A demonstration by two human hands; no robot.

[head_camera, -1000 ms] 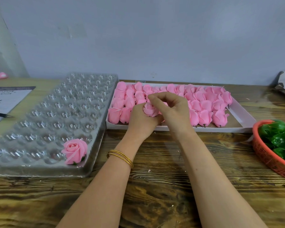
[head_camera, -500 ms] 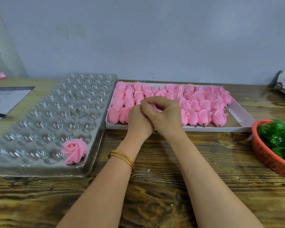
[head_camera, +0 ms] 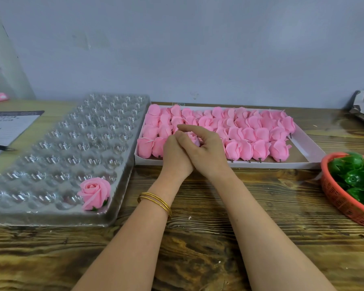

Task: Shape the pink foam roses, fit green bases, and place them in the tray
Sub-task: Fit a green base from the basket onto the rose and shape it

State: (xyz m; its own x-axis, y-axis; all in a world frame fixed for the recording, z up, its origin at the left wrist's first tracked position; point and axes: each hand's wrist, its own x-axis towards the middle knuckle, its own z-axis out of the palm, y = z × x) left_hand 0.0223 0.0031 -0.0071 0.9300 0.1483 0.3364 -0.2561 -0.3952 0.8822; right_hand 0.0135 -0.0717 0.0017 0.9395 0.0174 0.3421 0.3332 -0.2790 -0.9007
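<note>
Pink foam rose [head_camera: 193, 138]: shaping step under way. Left hand [head_camera: 174, 157] and right hand [head_camera: 207, 153] are clasping together round it, above the box's [head_camera: 265, 164] near edge. Next move is probably calling for a green base [head_camera: 352, 179] from the right-edge basket [head_camera: 336, 198].

Forearms both bare, up to lower frame edge. At wrist of left hand [head_camera: 177, 158]: stack of thin gold bangles [head_camera: 155, 201], plain, polished, round-section, loose and overlapping. On right hand [head_camera: 206, 152]: bare skin only. Slender fingers [head_camera: 185, 128]; nails hidden.
</note>
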